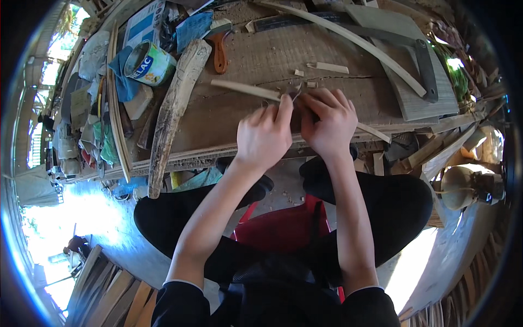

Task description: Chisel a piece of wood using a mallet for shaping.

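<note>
Left grip: the left hand has its fingers curled in and the index reaching forward; what it pinches is hidden, so I cannot tell.
Right grip: the right hand is bent down, knuckles up, over the wood strip; I cannot tell how firmly it closes.
Wood strip: pale and thin, lying slantwise across the desk, passing beneath both hands, its right end out by the near edge.
Shiny metal piece: small, between the fingertips; I can't see which hand bears it.
Near edge: just this side of the hands, above the knees.
Left side: a rough stick slants past the edge.
Right side: a grey board overhangs the edge.
Beyond: plank surface between an orange handle and small off-cuts.
</note>
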### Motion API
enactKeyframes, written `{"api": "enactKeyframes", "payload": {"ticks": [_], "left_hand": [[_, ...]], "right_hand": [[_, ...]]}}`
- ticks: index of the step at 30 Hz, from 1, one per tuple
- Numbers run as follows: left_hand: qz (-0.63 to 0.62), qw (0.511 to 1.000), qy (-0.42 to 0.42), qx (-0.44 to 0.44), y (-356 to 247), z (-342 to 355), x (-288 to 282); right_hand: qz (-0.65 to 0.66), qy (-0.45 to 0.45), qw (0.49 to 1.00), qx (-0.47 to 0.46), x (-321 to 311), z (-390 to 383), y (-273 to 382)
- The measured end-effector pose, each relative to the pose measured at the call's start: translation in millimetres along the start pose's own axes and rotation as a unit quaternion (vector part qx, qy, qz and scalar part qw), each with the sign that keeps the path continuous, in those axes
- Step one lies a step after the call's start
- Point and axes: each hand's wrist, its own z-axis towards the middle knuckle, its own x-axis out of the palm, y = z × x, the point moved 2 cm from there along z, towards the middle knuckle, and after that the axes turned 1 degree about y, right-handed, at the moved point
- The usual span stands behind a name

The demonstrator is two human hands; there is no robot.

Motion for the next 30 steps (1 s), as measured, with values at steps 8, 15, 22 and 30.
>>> {"api": "enactKeyframes", "payload": {"ticks": [8, 15, 22, 30], "left_hand": [[-0.01, 1.0, -0.001, -0.008, 11.6, 7.2, 8.1], [-0.03, 0.999, -0.019, -0.029, -2.0, 8.5, -3.0], [-0.051, 0.996, 0.008, -0.076, -4.0, 19.2, 10.5], [-0.119, 0.988, -0.027, -0.096, -11.1, -2.4, -8.3]], "right_hand": [[-0.006, 0.032, 0.999, 0.011, -5.5, 4.8, 8.7], [0.02, 0.03, 0.999, 0.012, -13.6, -1.1, 12.2], [-0.028, 0.026, 0.999, 0.009, -11.6, 0.6, 8.0], [0.007, 0.037, 0.999, -0.012, -9.7, 3.3, 10.2]]}}
